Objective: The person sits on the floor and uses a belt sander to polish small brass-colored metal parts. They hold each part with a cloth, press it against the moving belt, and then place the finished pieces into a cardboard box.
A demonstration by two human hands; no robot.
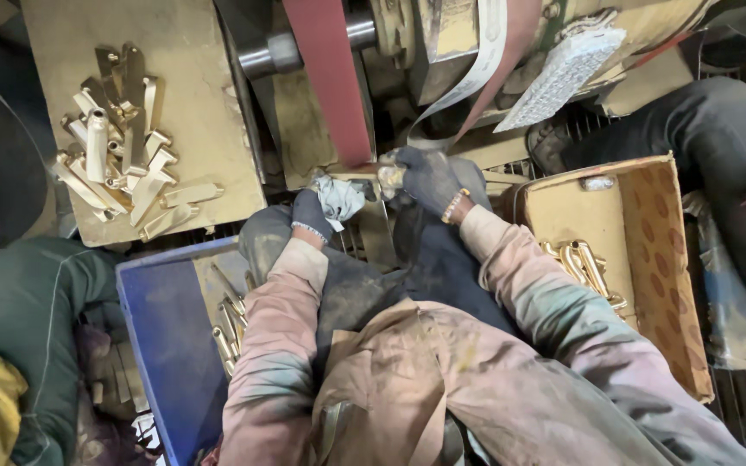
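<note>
Left hand (311, 213) clutches a crumpled grey rag (339, 198). Right hand (426, 178) pinches a small brass part (389, 176) just beside the red sanding belt (331, 82).

A heap of metal parts (123, 147) is lying on a board (209, 103) to the left of the sanding belt (330, 78), a crate (166, 345) is sitting below it holding more parts, a cardboard box (658, 259) is standing to the right, and both hands are meeting just beneath the belt.

left hand (311, 213) gloved, fisted | right hand (425, 177) gloved, gripping
</note>
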